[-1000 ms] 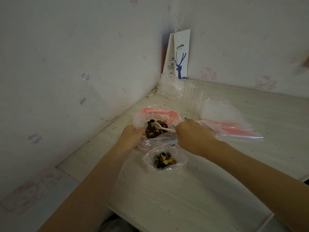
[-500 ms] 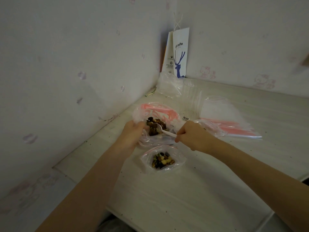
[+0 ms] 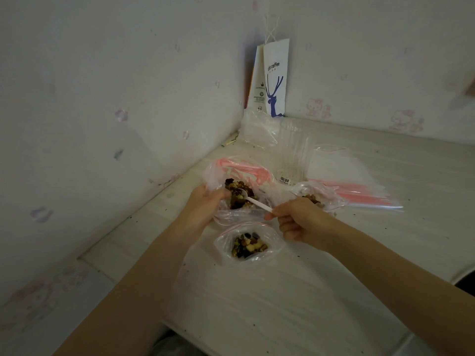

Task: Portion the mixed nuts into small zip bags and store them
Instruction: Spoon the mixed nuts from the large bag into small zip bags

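A large clear bag of mixed nuts (image 3: 237, 192) with a pink zip strip lies open on the table. My left hand (image 3: 205, 204) grips its near left edge and holds the mouth open. My right hand (image 3: 298, 218) pinches the handle of a white plastic spoon (image 3: 254, 200), whose bowl is dug into the nuts. A small zip bag with a portion of nuts (image 3: 248, 244) lies open just in front of the large bag, between my hands. Another small bag holding nuts (image 3: 317, 197) sits behind my right hand, partly hidden.
A stack of flat zip bags with pink strips (image 3: 357, 186) lies to the right. Crumpled clear packaging (image 3: 259, 129) and a white coffee paper bag (image 3: 275, 80) stand in the wall corner. Walls close the left and back; the table edge (image 3: 185, 327) runs near me.
My right hand has drawn back toward me and to the right, so more of the spoon handle shows. My left hand keeps its hold on the large bag.
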